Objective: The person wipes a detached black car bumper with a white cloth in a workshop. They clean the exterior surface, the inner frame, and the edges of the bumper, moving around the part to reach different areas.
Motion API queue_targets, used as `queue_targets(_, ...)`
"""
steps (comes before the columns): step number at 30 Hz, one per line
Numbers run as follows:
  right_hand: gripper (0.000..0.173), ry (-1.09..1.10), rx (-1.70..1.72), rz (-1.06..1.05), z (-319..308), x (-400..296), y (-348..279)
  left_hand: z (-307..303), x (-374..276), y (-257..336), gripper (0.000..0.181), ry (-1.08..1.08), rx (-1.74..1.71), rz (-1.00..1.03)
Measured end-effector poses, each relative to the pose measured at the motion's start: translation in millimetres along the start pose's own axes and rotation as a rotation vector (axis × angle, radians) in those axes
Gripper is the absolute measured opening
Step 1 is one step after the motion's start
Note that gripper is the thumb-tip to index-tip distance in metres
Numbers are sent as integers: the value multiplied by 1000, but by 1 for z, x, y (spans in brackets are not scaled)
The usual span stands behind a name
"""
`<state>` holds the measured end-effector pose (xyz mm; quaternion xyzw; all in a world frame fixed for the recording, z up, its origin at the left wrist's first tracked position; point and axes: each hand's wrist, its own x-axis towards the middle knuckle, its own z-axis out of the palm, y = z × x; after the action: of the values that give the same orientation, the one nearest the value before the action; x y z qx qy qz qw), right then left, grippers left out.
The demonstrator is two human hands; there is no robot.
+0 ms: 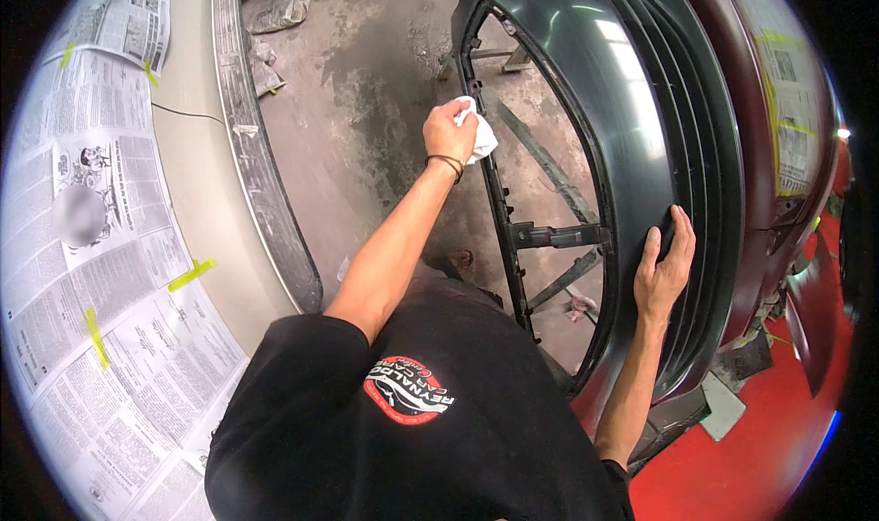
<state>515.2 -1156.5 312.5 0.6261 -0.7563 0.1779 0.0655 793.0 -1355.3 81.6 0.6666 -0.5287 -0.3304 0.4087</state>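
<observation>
My left hand (pixel 450 135) pinches a folded white cloth (pixel 485 140) against the thin inner frame edge of a dark car bumper cover (pixel 635 119). A brown cord bracelet circles that wrist. My right hand (pixel 665 274) lies on the bumper's glossy outer face, thumb apart from the fingers, holding nothing. Beside its fingertips run the bumper's long dark grille slats (pixel 693 143). Between the two hands is the large opening of the bumper, crossed by a short black bracket (pixel 557 236). Dark stand bars (pixel 542 157) show through the opening, below the bumper.
At left stands a beige car panel (pixel 199 157) masked with newspaper (pixel 123 301) and yellow tape (pixel 192 275). A maroon car body (pixel 755 246) borders the bumper at right. Stained concrete (pixel 364 109) lies beneath, with red flooring (pixel 728 480) at lower right. Crumpled plastic (pixel 278 14) is at upper left.
</observation>
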Motion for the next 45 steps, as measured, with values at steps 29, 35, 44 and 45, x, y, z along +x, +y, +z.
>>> queue_targets(29,44,-33,-3,23,1,2,-1,10,51,-8,17,-302,-123,-379)
queue_targets(35,45,-29,-15,0,2,4,-3,15,50,-6,15,-49,-103,-154)
queue_targets(44,44,-13,37,-12,9,0,1,3,62,-1,14,-166,-99,-133)
queue_targets(45,45,-14,31,-11,9,0,2,-3,51,7,12,-191,-152,-155)
